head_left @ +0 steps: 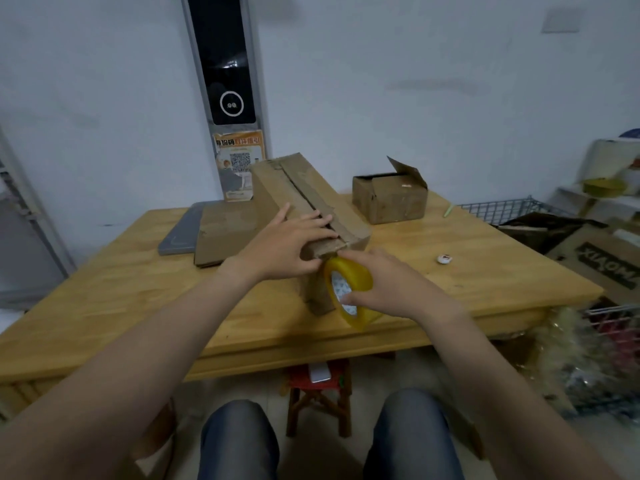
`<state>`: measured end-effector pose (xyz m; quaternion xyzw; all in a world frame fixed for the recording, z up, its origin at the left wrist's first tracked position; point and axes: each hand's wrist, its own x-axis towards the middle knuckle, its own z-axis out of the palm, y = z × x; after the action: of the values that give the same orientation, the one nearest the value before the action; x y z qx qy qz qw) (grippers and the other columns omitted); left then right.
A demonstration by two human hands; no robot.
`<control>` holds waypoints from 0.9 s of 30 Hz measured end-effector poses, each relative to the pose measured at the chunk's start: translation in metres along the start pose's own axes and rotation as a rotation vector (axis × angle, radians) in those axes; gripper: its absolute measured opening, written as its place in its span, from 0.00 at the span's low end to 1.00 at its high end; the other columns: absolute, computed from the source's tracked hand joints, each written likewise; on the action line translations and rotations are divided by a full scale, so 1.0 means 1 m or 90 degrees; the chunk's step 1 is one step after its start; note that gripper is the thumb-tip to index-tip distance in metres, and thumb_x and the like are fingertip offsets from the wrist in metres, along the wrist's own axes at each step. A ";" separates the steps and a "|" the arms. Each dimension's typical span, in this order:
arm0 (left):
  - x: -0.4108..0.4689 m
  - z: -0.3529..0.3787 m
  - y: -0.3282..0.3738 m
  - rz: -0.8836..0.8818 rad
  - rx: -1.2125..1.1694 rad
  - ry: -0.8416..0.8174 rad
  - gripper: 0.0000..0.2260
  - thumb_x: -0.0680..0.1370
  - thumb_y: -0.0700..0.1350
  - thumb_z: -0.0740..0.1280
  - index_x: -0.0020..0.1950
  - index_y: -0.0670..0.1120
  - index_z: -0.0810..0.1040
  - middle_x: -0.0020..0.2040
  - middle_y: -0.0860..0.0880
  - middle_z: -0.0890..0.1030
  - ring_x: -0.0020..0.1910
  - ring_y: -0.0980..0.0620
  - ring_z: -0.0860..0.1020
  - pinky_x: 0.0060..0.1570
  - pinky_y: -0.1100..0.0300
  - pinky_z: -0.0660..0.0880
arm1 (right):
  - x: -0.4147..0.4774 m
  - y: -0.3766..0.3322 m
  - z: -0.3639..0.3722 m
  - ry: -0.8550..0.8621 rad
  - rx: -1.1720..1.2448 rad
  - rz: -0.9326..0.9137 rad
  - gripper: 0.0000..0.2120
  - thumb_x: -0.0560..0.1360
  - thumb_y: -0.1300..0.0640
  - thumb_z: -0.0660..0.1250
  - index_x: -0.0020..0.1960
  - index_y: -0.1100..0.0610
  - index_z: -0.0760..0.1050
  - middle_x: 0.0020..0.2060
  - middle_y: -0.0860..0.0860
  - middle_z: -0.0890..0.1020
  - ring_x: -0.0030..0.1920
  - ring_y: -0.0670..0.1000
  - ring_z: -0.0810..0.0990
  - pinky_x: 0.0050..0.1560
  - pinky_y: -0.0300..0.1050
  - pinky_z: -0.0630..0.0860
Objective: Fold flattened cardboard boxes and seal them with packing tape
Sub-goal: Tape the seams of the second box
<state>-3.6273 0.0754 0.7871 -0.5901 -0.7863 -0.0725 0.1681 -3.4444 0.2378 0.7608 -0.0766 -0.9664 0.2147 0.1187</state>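
Note:
A long brown cardboard box (298, 188) lies on the wooden table (138, 292), its top flaps meeting along a centre seam. My left hand (294, 244) presses flat on the near end of the flaps, fingers straight. My right hand (384, 282) grips a yellow roll of packing tape (349, 289), held against the near end face of the box just below the seam. A flattened cardboard sheet (221, 233) lies to the left of the box.
A smaller open box (391, 199) stands at the back right. A grey flat pad (180, 233) lies at the back left, a small white object (444, 259) at the right. Wire baskets and cartons (588, 258) crowd the floor on the right; a red stool (318, 396) sits under the table.

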 end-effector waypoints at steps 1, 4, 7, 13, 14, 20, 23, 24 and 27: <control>0.002 -0.002 -0.006 0.001 -0.022 -0.007 0.26 0.78 0.56 0.69 0.76 0.59 0.70 0.81 0.58 0.61 0.81 0.56 0.56 0.79 0.39 0.40 | 0.003 -0.004 0.003 0.003 0.004 -0.002 0.38 0.74 0.37 0.72 0.79 0.36 0.57 0.70 0.49 0.69 0.69 0.53 0.71 0.62 0.47 0.72; 0.007 -0.005 -0.028 -0.019 -0.079 -0.037 0.26 0.78 0.53 0.72 0.76 0.59 0.71 0.80 0.60 0.62 0.81 0.56 0.56 0.79 0.41 0.44 | 0.012 -0.016 0.008 0.014 -0.001 -0.013 0.37 0.75 0.35 0.68 0.80 0.38 0.57 0.68 0.50 0.69 0.68 0.54 0.72 0.63 0.50 0.73; 0.015 -0.009 -0.046 -0.039 -0.187 -0.079 0.27 0.78 0.47 0.74 0.76 0.56 0.72 0.80 0.59 0.63 0.81 0.58 0.54 0.80 0.51 0.52 | 0.025 -0.024 0.008 0.028 -0.028 -0.007 0.35 0.77 0.34 0.65 0.79 0.40 0.57 0.68 0.50 0.69 0.67 0.55 0.73 0.60 0.53 0.75; 0.026 -0.014 -0.073 -0.095 -0.276 -0.009 0.21 0.70 0.46 0.81 0.61 0.57 0.84 0.67 0.56 0.80 0.73 0.57 0.71 0.74 0.48 0.67 | 0.063 -0.022 0.004 0.115 -0.057 -0.003 0.23 0.79 0.30 0.55 0.69 0.37 0.72 0.58 0.45 0.75 0.63 0.55 0.63 0.60 0.54 0.62; 0.028 -0.015 -0.075 -0.095 -0.274 0.000 0.21 0.69 0.46 0.82 0.59 0.59 0.84 0.65 0.57 0.81 0.71 0.57 0.73 0.72 0.48 0.69 | 0.072 -0.020 0.003 0.157 -0.034 0.016 0.19 0.80 0.33 0.57 0.64 0.37 0.77 0.55 0.44 0.74 0.61 0.55 0.63 0.59 0.53 0.61; 0.034 0.003 -0.094 -0.168 -0.295 0.055 0.20 0.71 0.47 0.80 0.61 0.59 0.84 0.70 0.57 0.76 0.69 0.56 0.73 0.69 0.48 0.73 | 0.127 0.006 -0.001 0.233 0.079 0.032 0.14 0.79 0.49 0.69 0.64 0.42 0.79 0.62 0.48 0.69 0.65 0.54 0.64 0.69 0.47 0.66; 0.035 0.013 -0.095 -0.269 -0.319 0.126 0.23 0.70 0.46 0.80 0.64 0.54 0.83 0.69 0.51 0.79 0.66 0.54 0.76 0.66 0.59 0.74 | 0.139 0.014 0.007 0.222 0.164 0.025 0.14 0.79 0.54 0.70 0.64 0.45 0.81 0.66 0.47 0.68 0.66 0.47 0.70 0.70 0.43 0.69; 0.034 0.016 -0.094 -0.301 -0.346 0.139 0.23 0.71 0.46 0.80 0.65 0.53 0.82 0.65 0.51 0.82 0.61 0.56 0.79 0.61 0.65 0.75 | 0.142 0.017 0.009 0.236 0.176 0.024 0.15 0.78 0.55 0.71 0.63 0.45 0.81 0.66 0.46 0.69 0.66 0.46 0.71 0.71 0.45 0.70; 0.031 0.024 -0.091 -0.325 -0.398 0.158 0.22 0.73 0.45 0.79 0.66 0.52 0.81 0.59 0.53 0.85 0.54 0.64 0.81 0.59 0.68 0.76 | 0.149 0.020 0.009 0.253 0.173 0.024 0.15 0.77 0.56 0.72 0.63 0.45 0.82 0.65 0.45 0.71 0.65 0.45 0.72 0.69 0.47 0.73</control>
<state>-3.7255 0.0847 0.7836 -0.3858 -0.8213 -0.4172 0.0513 -3.5880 0.2816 0.7735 -0.1187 -0.8845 0.3259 0.3120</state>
